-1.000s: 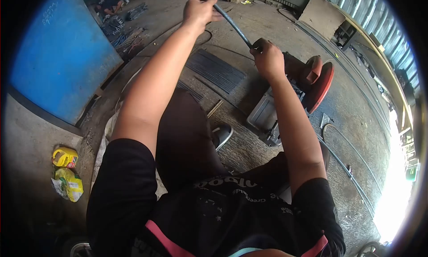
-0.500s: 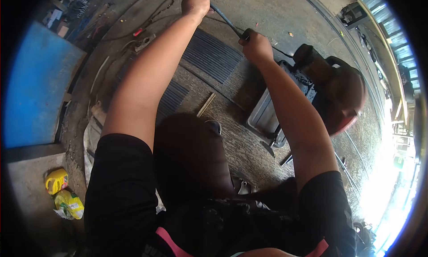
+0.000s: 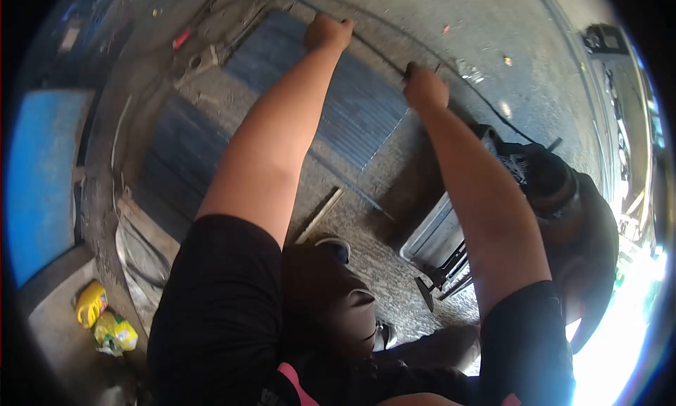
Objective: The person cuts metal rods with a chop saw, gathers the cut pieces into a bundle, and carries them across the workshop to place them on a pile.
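Both of my hands grip a long, thin dark metal rod (image 3: 378, 52) out in front of me. My left hand (image 3: 329, 33) is closed around it, and the rod's far left end sticks out past that fist. Closer to the machine on the right, my right hand (image 3: 427, 88) is closed on the same rod. Below the rod, a dark ridged layer (image 3: 366, 121), like rods laid side by side, lies on the floor. At right stands a machine like a chop saw (image 3: 553, 180) with a grey metal base (image 3: 431, 230), partly hidden by my right arm.
A second ridged dark layer (image 3: 184, 156) lies at left. A short wooden strip (image 3: 320, 214) rests near my foot. Blue panel (image 3: 46, 180) and yellow packages (image 3: 114, 333) are at far left. A dark cable (image 3: 486, 100) runs toward the saw. Long rods (image 3: 588, 89) line the right.
The view has shifted, and more of the floor ahead shows. Both hands still hold the rod and appear closer together; its end now shows beyond my left hand.
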A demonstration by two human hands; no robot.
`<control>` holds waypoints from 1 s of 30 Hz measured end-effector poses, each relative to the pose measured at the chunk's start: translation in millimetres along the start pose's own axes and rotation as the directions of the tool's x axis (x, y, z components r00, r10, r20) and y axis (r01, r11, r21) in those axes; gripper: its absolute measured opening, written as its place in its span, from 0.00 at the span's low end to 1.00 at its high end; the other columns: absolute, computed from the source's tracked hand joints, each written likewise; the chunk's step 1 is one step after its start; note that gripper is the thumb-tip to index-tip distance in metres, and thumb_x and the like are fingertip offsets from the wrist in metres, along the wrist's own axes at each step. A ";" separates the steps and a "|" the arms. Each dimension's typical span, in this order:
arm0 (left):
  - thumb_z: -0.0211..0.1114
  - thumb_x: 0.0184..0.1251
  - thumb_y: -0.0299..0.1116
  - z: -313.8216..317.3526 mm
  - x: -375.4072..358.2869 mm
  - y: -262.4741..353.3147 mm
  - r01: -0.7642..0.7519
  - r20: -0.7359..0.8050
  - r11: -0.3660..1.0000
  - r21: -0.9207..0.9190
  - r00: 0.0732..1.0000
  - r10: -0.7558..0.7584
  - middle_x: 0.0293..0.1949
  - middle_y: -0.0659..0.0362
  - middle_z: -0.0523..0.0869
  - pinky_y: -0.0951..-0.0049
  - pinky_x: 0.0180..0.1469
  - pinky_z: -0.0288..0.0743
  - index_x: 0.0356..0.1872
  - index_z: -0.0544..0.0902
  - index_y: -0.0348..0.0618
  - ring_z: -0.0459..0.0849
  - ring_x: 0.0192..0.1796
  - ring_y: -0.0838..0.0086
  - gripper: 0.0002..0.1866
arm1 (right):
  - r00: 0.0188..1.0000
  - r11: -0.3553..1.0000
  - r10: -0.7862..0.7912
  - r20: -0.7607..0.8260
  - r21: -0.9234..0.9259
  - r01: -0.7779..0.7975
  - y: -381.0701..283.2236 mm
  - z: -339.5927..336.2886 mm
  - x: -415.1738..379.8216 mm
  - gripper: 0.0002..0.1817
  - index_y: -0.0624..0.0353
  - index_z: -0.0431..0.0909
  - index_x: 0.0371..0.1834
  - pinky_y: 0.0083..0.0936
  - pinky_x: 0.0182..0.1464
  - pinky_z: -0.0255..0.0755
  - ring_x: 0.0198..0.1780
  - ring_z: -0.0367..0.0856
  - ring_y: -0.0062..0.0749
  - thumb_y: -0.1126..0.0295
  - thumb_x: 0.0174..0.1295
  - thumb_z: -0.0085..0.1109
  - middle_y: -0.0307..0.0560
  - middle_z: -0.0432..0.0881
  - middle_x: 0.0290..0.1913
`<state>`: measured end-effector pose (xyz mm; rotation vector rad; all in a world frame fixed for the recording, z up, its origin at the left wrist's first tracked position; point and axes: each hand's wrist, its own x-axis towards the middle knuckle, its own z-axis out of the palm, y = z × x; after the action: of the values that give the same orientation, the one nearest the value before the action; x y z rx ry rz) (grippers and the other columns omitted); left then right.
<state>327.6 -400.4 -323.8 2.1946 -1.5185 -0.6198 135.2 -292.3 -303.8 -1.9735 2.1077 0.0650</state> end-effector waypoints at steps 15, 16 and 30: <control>0.57 0.65 0.60 31.9 68.5 -53.6 0.014 -0.040 0.962 0.272 0.999 -0.003 0.61 0.45 0.78 0.43 0.63 0.66 0.59 0.78 0.43 0.75 0.63 0.51 0.33 | 0.999 0.994 -0.043 0.002 -0.099 0.043 -36.5 33.9 58.2 0.13 0.45 0.82 0.48 0.48 0.64 0.64 0.59 0.77 0.45 0.70 0.63 0.50 0.44 0.84 0.50; 0.57 0.66 0.60 33.2 64.0 -58.0 -0.060 -0.093 0.948 0.313 0.991 0.094 0.65 0.48 0.73 0.41 0.64 0.63 0.60 0.78 0.48 0.71 0.67 0.52 0.31 | 0.999 0.994 -0.036 -0.010 -0.108 0.035 -37.0 38.1 59.1 0.14 0.45 0.82 0.49 0.48 0.64 0.64 0.61 0.76 0.45 0.70 0.64 0.50 0.44 0.83 0.51; 0.51 0.71 0.61 50.1 55.1 -89.4 -0.373 -0.042 0.725 0.578 0.874 0.483 0.66 0.61 0.74 0.42 0.66 0.55 0.60 0.80 0.63 0.66 0.67 0.57 0.25 | 1.000 0.997 -0.020 0.025 0.080 0.017 -27.2 71.5 60.6 0.21 0.40 0.82 0.54 0.42 0.65 0.65 0.61 0.75 0.42 0.76 0.60 0.51 0.41 0.82 0.54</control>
<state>384.7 -426.3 -421.8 2.0520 -2.2057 0.2214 169.9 -339.1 -382.1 -1.9356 2.0432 0.0021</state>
